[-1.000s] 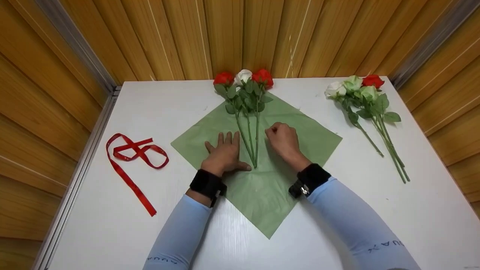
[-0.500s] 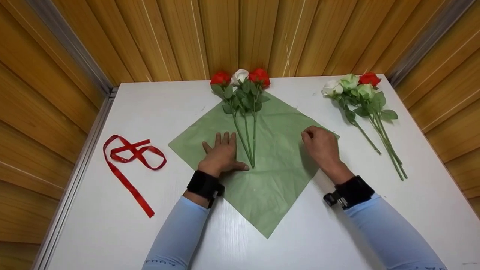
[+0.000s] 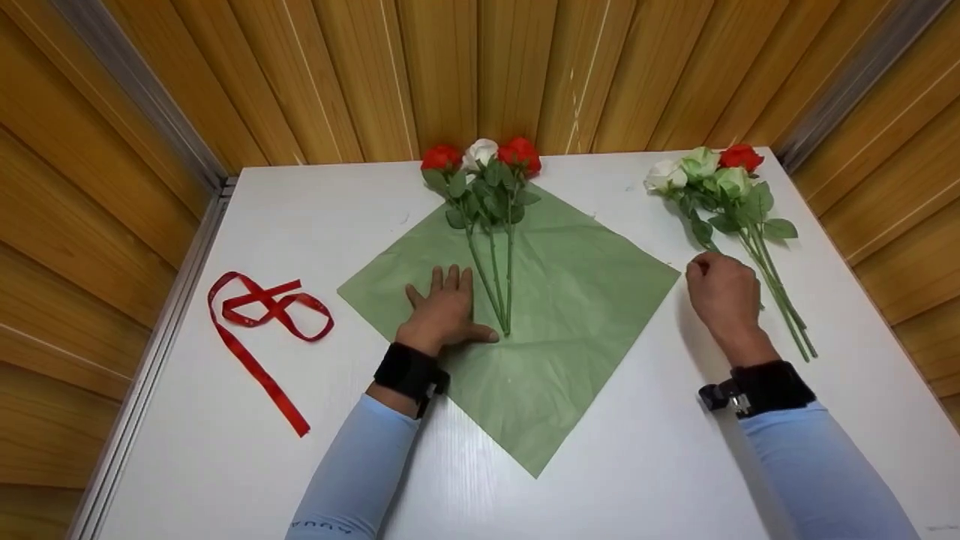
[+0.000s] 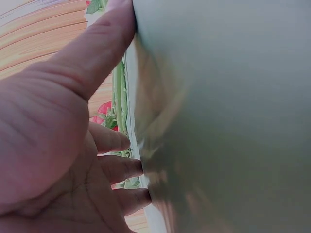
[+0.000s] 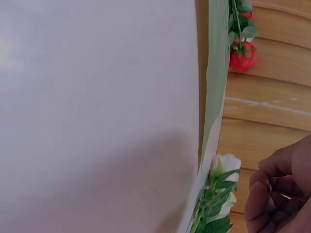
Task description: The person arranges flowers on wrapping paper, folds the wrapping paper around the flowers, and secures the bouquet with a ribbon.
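My left hand point(image 3: 442, 311) lies with spread fingers on a green sheet of wrapping paper point(image 3: 577, 300). Its thumb rests right at the lower stem ends of three roses point(image 3: 499, 262), two red and one white. In the left wrist view, fingertips point(image 4: 133, 195) and thumb meet the green sheet. My right hand point(image 3: 724, 296), fingers curled and nothing visible in them, hovers off the sheet's right corner. It overlaps the stems of a second group of roses point(image 3: 731, 184), white, pale green and red. The right wrist view shows bent fingers point(image 5: 257, 201) near white rose heads point(image 5: 228, 165).
A red ribbon point(image 3: 262, 300) lies in loops on the left of the white table point(image 3: 420, 480). Wood-patterned panels point(image 3: 517, 75) stand behind the table's far edge and along both sides. The first roses' heads reach that far edge.
My right hand has moved right, from beside the three stems across the green sheet to the second group of roses. My left hand has stayed in place.
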The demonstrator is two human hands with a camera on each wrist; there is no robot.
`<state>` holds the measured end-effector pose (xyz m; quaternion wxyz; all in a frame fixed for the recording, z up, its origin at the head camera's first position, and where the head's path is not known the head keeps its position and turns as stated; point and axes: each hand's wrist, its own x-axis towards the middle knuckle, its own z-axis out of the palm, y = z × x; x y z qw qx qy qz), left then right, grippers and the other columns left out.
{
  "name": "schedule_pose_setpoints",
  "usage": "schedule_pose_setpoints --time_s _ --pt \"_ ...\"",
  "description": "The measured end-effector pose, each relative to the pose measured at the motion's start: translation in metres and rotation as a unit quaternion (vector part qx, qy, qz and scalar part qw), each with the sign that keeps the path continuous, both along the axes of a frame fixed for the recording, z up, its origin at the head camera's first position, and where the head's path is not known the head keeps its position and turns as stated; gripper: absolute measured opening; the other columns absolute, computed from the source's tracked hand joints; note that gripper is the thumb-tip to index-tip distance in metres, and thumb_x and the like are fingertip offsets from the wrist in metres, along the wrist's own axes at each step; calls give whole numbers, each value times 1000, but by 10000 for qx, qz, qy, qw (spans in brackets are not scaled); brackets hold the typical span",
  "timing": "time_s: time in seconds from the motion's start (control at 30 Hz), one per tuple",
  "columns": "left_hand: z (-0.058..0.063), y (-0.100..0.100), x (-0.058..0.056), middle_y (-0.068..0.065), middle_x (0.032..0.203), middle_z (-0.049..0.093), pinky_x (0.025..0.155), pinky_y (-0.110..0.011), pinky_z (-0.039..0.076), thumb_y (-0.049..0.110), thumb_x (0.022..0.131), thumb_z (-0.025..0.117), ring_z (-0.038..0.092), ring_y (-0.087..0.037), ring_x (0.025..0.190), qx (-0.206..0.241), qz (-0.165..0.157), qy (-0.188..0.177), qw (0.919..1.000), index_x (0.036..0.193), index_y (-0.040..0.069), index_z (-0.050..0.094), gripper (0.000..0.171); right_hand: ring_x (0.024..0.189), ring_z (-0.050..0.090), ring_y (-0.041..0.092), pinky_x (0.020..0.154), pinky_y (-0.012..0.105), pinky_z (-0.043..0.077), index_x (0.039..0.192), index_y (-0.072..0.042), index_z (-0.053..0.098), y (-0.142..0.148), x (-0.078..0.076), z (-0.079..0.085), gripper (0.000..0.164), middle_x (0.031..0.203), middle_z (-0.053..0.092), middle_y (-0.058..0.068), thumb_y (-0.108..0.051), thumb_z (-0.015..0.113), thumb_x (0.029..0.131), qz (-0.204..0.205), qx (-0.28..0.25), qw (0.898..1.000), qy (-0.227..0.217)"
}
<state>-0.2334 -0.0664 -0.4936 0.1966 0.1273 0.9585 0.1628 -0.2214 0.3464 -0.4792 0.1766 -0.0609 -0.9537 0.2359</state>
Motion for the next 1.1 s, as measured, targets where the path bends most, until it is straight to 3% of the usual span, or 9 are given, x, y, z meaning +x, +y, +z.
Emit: schedule_pose_setpoints --time_s 0.23,0.37,0.5,0.63,0.87,1.1 --pt "0 0 1 -18 177 8 119 -82 4 65 85 80 -1 -41 164 5 6 40 10000 170 8 11 124 87 62 61 67 65 48 105 16 65 36 3 -9 31 98 62 42 -12 52 101 -393 398 9955 -759" --pt "0 -1 0 -18 177 7 119 -82 4 66 85 80 -1 -41 164 -11 7 34 10000 170 8 11 124 84 59 57 58 58 46 96 14 59 47 4 -11 32 93 55 36 -16 48 101 -460 417 9881 -1408" --pt "-1 -1 0 -18 177 8 119 -82 3 66 85 80 -1 -41 164 5 -9 43 10000 170 8 12 123 81 60 53 54 51 45 92 11 59 52 4 -11 32 90 55 33 -16 46 101 -509 417 9821 -1766" --pt "0 0 1 -18 177 8 119 -82 4 66 85 79 -1 -41 164 12 -11 59 10000 170 8 12 123 81 60 51 53 48 44 91 10 60 54 2 -11 33 89 56 32 -16 44 100 -485 414 9800 -1885" --pt "1 0 1 -20 176 10 118 -82 6 67 85 79 0 -42 163 -46 -57 140 9999 170 7 14 122 72 61 48 47 46 42 81 8 61 48 -1 -14 31 85 59 34 -12 45 99 -281 625 9829 -1712" --pt "0 0 1 -19 176 10 119 -82 5 66 85 78 0 -42 164 -71 -27 119 9999 170 8 13 122 86 65 51 56 46 45 96 3 69 30 -4 -14 29 100 66 31 -15 46 102 -15 499 9829 -1772"
